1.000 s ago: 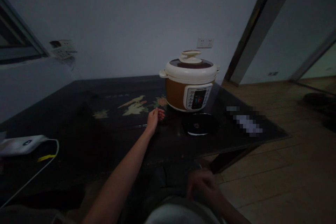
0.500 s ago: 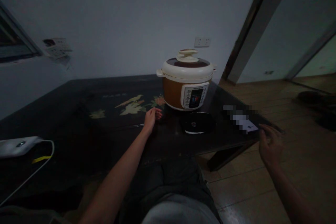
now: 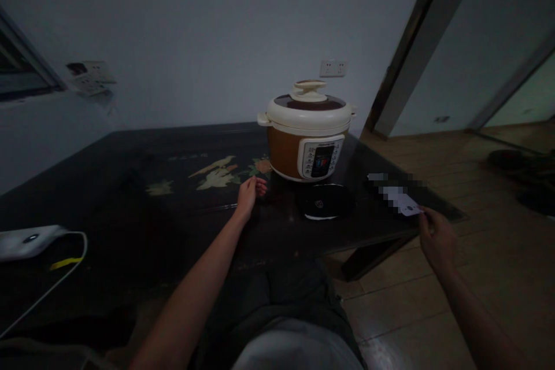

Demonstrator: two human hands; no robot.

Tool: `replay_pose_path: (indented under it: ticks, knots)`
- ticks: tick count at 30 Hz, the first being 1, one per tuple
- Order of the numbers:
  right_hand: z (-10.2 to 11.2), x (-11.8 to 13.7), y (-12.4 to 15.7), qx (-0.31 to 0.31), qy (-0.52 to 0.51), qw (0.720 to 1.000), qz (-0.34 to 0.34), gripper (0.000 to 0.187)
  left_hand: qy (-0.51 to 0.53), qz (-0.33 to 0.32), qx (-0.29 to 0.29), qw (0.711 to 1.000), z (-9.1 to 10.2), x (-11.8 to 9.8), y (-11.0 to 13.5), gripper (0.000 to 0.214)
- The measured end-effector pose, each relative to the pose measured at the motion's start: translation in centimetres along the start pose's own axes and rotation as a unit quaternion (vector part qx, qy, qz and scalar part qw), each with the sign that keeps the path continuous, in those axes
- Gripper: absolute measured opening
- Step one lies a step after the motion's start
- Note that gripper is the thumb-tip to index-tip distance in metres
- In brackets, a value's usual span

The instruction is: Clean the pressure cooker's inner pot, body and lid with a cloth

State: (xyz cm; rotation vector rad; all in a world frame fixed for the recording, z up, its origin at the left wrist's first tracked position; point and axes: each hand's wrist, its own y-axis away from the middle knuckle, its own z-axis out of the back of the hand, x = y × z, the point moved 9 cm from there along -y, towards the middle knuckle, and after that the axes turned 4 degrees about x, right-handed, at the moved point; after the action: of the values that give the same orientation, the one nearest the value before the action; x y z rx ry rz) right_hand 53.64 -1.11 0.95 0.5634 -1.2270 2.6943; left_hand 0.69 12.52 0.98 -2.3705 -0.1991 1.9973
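Observation:
My left hand (image 3: pixel 249 195) rests on its side on the dark table (image 3: pixel 182 225). Its fingers are loosely curled and nothing is in them. Just beyond it stands a brown and cream electric pressure cooker (image 3: pixel 284 153), lid on, control panel facing me. On the right, the thumb and fingers of my right hand (image 3: pixel 439 238) pinch the near corner of a pale card (image 3: pixel 406 206) with a small round mark. Much of the card is blurred out by blocks, and it lies at the table's right side.
A flat black item (image 3: pixel 332 199) with a small emblem lies in front of the cooker. At the left, a white power strip (image 3: pixel 32 241) trails a white cord near a yellow strip (image 3: pixel 66 263). A wall socket (image 3: pixel 333 68) is behind the cooker.
My right hand has moved a little left, from beside the card to its corner, and its fingers have closed on it. My left hand has stayed put.

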Motion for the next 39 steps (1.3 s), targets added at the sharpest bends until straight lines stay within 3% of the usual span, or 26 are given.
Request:
replay_pose_path:
  ticks: [7, 39]
  knots:
    - [-0.17, 0.52, -0.2, 0.021, 0.001, 1.0, 0.011, 0.046, 0.001, -0.003, -0.001, 1.0, -0.05, -0.19, 0.17, 0.037]
    - [-0.46, 0.85, -0.33, 0.046, 0.024, 0.998, 0.023, 0.048, 0.0, -0.003, 0.004, 1.0, -0.02, -0.13, 0.18, 0.036]
